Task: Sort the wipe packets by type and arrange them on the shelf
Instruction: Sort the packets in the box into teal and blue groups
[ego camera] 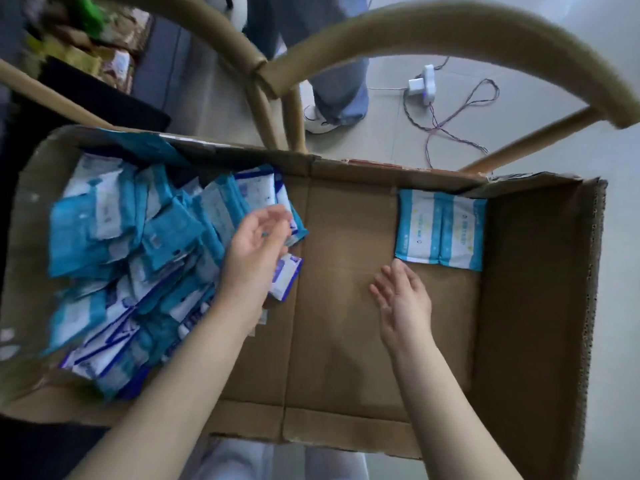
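**Two packets laid apart, the heap not yet sorted**

A wide cardboard box (346,341) was seen from above, opened flat with low walls. Its left part was filled by a loose heap of wipe packets (131,258), blue and white, lying across one another in no order. At the far right of the box floor, two light-blue packets (441,230) were placed side by side, touching each other, against the far wall. Bare cardboard was left between the heap and this pair.

The left hand (254,247) was held over the right edge of the heap, its fingers loosely bent. The picture was blurred there, so it could not be told whether a packet was grasped. The right hand (403,303) was held released, fingers straight and spread, over the bare cardboard just beside the pair, and nothing was gripped by it.

Behind the box, a curved chair frame (450,26), a white power strip (424,84) with cables (460,112) and another person's leg (341,81) were visible on the floor.
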